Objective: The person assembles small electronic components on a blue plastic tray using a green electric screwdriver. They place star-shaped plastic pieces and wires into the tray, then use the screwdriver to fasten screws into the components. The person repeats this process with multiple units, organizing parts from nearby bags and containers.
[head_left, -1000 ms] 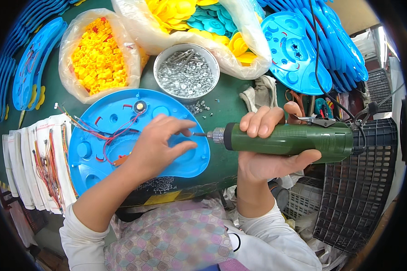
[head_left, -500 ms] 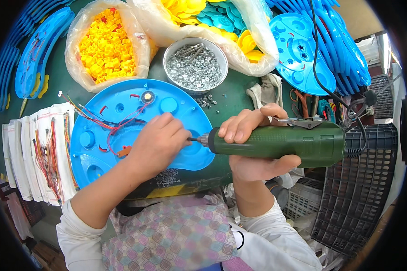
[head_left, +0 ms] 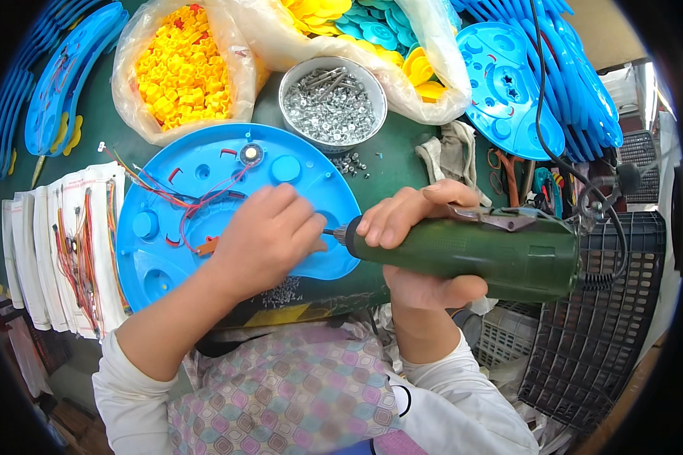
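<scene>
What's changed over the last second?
Left hand, open by the bit a second ago, has closed in at the bit's tip; whether it pinches anything is hidden. Green power driver shifted left, its rear swinging toward the person. Same: right hand grips it; blue shell, bowl of screws in place.

A workshop of the small-parts assembly kind, identified by a green worktop (head_left: 400,176) on which loose metal screws (head_left: 334,110) fill a round bowl at the far side and yellow plastic pieces (head_left: 184,72) fill a clear bag to its left. Matching blue plastic shells (head_left: 565,87) are ranked in quantity at the far right (another row stands at the far left), while bundled coloured wires (head_left: 80,262) lie on white packets at the left. A corded green power driver (head_left: 470,254), a black plastic crate (head_left: 592,303) at the right and a patterned apron (head_left: 281,387) at the near side complete the evidence.
</scene>
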Demonstrator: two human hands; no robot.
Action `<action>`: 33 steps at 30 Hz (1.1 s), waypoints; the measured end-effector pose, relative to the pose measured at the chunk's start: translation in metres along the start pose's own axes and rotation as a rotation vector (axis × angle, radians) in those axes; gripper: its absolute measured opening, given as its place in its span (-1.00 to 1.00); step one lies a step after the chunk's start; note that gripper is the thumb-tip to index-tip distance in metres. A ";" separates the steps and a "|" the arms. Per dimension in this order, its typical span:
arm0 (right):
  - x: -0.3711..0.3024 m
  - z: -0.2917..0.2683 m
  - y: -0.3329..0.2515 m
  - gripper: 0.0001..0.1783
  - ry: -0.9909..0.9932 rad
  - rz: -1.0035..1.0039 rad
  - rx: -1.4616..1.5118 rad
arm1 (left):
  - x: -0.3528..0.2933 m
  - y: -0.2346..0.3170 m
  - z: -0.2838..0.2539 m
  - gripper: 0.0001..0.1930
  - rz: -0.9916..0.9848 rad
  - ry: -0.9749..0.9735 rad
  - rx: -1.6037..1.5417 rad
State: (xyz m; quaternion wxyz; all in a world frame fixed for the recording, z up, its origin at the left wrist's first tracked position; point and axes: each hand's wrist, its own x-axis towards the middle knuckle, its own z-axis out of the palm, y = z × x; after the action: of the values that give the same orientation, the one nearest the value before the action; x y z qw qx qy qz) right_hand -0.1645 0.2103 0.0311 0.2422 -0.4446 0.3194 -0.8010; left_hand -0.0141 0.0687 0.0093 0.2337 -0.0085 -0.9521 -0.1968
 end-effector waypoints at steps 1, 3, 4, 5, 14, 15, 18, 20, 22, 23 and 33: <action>-0.002 -0.002 0.002 0.12 0.002 0.010 -0.006 | 0.000 -0.001 -0.002 -0.70 -0.001 -0.005 -0.033; -0.005 -0.003 0.006 0.10 0.014 0.035 -0.014 | -0.006 -0.006 0.000 -0.66 -0.041 -0.064 -0.050; -0.006 -0.003 0.008 0.08 0.026 0.047 -0.018 | -0.009 -0.008 0.000 -0.64 -0.061 -0.093 -0.059; -0.008 -0.002 0.006 0.08 0.042 0.067 -0.053 | -0.009 -0.009 0.001 -0.64 -0.064 -0.099 -0.062; -0.008 0.003 0.010 -0.02 0.112 0.176 -0.198 | -0.008 -0.008 0.000 -0.66 -0.084 -0.131 -0.060; -0.008 0.001 0.013 -0.03 0.080 0.140 -0.128 | -0.008 -0.007 0.000 -0.66 -0.086 -0.134 -0.059; -0.005 -0.004 0.019 -0.06 -0.020 0.093 0.008 | -0.009 -0.008 0.001 -0.67 -0.090 -0.132 -0.067; -0.001 -0.004 0.017 -0.05 -0.089 0.140 -0.017 | -0.010 -0.010 0.002 -0.67 -0.090 -0.134 -0.070; 0.002 -0.005 0.017 -0.01 -0.150 0.211 -0.074 | -0.011 -0.010 0.002 -0.67 -0.090 -0.145 -0.068; 0.002 -0.007 0.017 0.02 -0.181 0.253 -0.081 | -0.011 -0.010 0.002 -0.68 -0.088 -0.149 -0.066; 0.008 -0.017 0.009 0.15 0.134 0.147 -0.017 | -0.006 -0.010 -0.003 -0.70 -0.051 -0.141 -0.101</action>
State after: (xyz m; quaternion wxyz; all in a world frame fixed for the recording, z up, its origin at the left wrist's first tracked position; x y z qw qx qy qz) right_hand -0.1828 0.2040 0.0225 0.2746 -0.3676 0.3731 -0.8064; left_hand -0.0084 0.0593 0.0052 0.1600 -0.0097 -0.9550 -0.2496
